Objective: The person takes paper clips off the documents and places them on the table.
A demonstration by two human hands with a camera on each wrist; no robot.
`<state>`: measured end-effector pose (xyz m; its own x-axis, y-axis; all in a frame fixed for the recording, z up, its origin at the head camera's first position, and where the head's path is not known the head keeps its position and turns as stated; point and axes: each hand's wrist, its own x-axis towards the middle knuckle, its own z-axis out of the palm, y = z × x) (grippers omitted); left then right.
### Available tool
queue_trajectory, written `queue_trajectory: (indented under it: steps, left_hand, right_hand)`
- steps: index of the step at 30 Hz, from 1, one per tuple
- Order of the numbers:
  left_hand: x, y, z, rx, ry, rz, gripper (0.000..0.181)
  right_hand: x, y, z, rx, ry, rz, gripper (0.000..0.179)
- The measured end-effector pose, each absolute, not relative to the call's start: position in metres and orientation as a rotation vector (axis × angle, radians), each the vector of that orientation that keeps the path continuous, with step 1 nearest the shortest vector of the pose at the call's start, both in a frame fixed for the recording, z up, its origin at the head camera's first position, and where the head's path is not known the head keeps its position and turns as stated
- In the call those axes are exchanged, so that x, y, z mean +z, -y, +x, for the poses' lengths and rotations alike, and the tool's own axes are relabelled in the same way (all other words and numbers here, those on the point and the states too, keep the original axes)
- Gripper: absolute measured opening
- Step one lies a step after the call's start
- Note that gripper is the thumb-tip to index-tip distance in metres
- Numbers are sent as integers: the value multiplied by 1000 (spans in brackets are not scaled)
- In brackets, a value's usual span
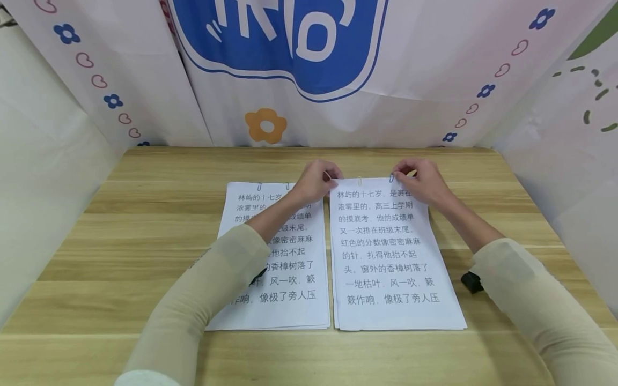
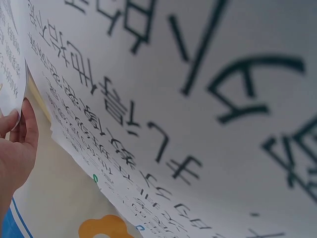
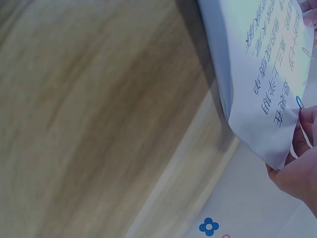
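Observation:
Two stacks of printed sheets lie side by side. My left hand [image 1: 318, 179] pinches the upper left corner of the right stack [image 1: 386, 257]; the left wrist view also shows this pinch. At that stack's upper right, my right hand [image 1: 422, 179] grips the top edge and corner, its fingertips touching or close beside a blue paper clip [image 3: 299, 102]. Between the hands, a yellow paper clip [image 1: 359, 181] sits on the same edge. My left forearm crosses over the left stack [image 1: 289, 316], hiding part of its text.
The left stack has a green paper clip [image 2: 95, 177] and a blue clip [image 2: 140, 228] along its top edge. Both stacks lie on a wooden table [image 1: 120, 257]. A white printed sheet with an orange flower [image 1: 266, 126] hangs behind the table's far edge.

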<state>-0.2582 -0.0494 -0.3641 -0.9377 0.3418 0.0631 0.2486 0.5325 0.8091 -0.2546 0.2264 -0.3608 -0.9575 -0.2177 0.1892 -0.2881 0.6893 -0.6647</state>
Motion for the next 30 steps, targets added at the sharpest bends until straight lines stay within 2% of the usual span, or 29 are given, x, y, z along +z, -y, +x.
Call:
queue_trajectory:
  steps: [30]
  left_hand:
    - [-366,52,-258,1416,-2643,529,15]
  right_hand:
    - [-357,-225,-250,1197,2814,356,15]
